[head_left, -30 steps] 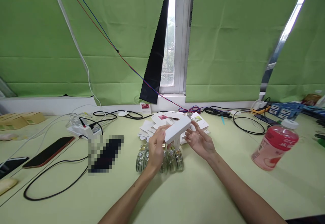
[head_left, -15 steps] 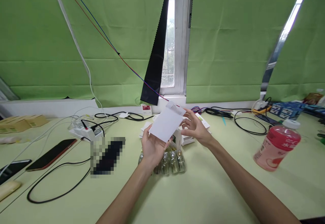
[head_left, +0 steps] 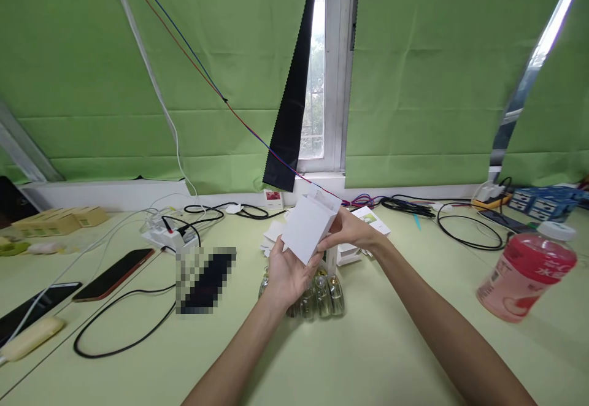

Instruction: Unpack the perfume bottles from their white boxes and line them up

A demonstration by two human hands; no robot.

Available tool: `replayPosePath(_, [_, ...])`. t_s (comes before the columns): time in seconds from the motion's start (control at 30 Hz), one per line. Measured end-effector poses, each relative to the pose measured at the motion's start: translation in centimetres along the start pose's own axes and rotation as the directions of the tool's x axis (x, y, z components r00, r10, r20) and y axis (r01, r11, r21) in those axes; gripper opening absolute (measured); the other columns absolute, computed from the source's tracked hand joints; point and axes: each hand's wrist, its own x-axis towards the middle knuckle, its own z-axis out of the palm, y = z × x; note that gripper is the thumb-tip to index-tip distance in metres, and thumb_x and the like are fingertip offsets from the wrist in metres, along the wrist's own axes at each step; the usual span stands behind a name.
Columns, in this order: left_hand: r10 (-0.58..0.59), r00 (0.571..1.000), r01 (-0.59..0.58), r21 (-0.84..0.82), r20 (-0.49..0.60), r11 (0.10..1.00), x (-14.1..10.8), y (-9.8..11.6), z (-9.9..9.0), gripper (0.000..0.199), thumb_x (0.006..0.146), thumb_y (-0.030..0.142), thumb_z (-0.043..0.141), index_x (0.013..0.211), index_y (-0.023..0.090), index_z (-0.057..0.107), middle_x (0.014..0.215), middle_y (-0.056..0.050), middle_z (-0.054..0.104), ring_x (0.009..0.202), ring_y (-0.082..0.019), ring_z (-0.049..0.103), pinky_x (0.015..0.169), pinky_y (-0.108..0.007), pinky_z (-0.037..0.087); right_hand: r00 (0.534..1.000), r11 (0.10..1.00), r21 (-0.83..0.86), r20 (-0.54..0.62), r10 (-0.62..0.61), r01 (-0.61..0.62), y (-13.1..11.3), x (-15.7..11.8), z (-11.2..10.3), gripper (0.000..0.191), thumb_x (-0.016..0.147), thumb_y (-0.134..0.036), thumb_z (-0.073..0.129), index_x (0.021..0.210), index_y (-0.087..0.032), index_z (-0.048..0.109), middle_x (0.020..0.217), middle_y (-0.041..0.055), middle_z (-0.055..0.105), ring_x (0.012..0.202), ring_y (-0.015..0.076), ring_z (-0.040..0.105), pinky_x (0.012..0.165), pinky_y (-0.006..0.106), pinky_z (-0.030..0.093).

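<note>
A small white carton point(head_left: 305, 229) is held up, tilted, above the middle of the table, its top flaps standing open at the far end. My left hand point(head_left: 288, 276) grips its lower end from below, thumb on one edge and fingers on the other. Around its right side closes my right hand point(head_left: 347, 232), thumb near the lower corner; its other fingers are partly hidden behind the carton. Just under my hands stand several small glass bottles point(head_left: 324, 295) in a cluster, partly covered by my left hand. Flattened white cartons point(head_left: 272, 235) lie behind them.
A pink drink bottle point(head_left: 527, 271) stands at the right. Phones point(head_left: 114, 274), a power strip point(head_left: 170, 234) and looping black cables point(head_left: 110, 354) occupy the left. Yellowish boxes point(head_left: 59, 221) sit at the far left, blue boxes point(head_left: 543, 202) at the far right.
The carton has gone from looking flat to being opened out into a box shape. My right hand has moved from loose, spread fingers to gripping its side. The view has shifted slightly left.
</note>
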Motion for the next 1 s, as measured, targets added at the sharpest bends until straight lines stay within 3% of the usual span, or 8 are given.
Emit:
replayPosePath(0.33, [-0.085, 0.996, 0.086, -0.026, 0.034, 0.996, -0.2, -0.3, 0.1, 0.039, 0.097, 0.042, 0.032, 0.115, 0.016, 0.054, 0.077, -0.007, 0.061, 0.044, -0.011, 0.041, 0.030, -0.016, 0.030, 0.998, 0.998, 0.014, 0.001, 0.067, -0.067, 0.2, -0.4, -1.3, 0.062, 0.057, -0.032, 0.091, 0.113, -0.019, 0.065, 0.104, 0.0060, 0.071, 0.102, 0.0243, 0.066, 0.090, 0.036, 0.053])
replayPosePath(0.73, [-0.139, 0.974, 0.150, -0.053, 0.178, 0.987, -0.1, -0.4, -0.2, 0.043, 0.097, 0.037, 0.030, 0.113, 0.010, 0.059, 0.081, -0.011, 0.061, 0.047, -0.009, 0.041, 0.032, -0.013, 0.031, 0.999, 0.999, -0.014, -0.042, 0.031, -0.032, 0.3, -0.4, -1.1, 0.058, 0.059, -0.040, 0.089, 0.108, -0.020, 0.065, 0.088, 0.0024, 0.070, 0.076, 0.0192, 0.066, 0.069, 0.032, 0.057])
replayPosePath(0.9, [-0.130, 0.985, 0.131, 0.000, 0.116, 0.991, 0.0, -0.3, -0.2, 0.049, 0.101, 0.043, 0.022, 0.110, 0.012, 0.059, 0.079, -0.013, 0.063, 0.048, -0.011, 0.048, 0.032, -0.013, 0.032, 0.997, 1.000, -0.010, -0.080, -0.001, 0.000, 0.6, -0.3, -1.3, 0.048, 0.060, -0.038, 0.089, 0.098, -0.019, 0.068, 0.092, 0.0035, 0.071, 0.083, 0.0202, 0.066, 0.080, 0.034, 0.055])
replayPosePath(1.0, [-0.110, 0.986, 0.107, 0.027, 0.122, 0.994, 0.2, -0.4, -0.3, 0.050, 0.101, 0.048, 0.023, 0.114, 0.013, 0.057, 0.082, -0.014, 0.064, 0.052, -0.012, 0.054, 0.036, -0.015, 0.037, 0.991, 1.000, 0.027, -0.133, 0.003, 0.001, 0.4, -0.3, -1.6, 0.056, 0.057, -0.036, 0.090, 0.105, -0.020, 0.066, 0.098, 0.0045, 0.071, 0.092, 0.0222, 0.066, 0.083, 0.034, 0.054])
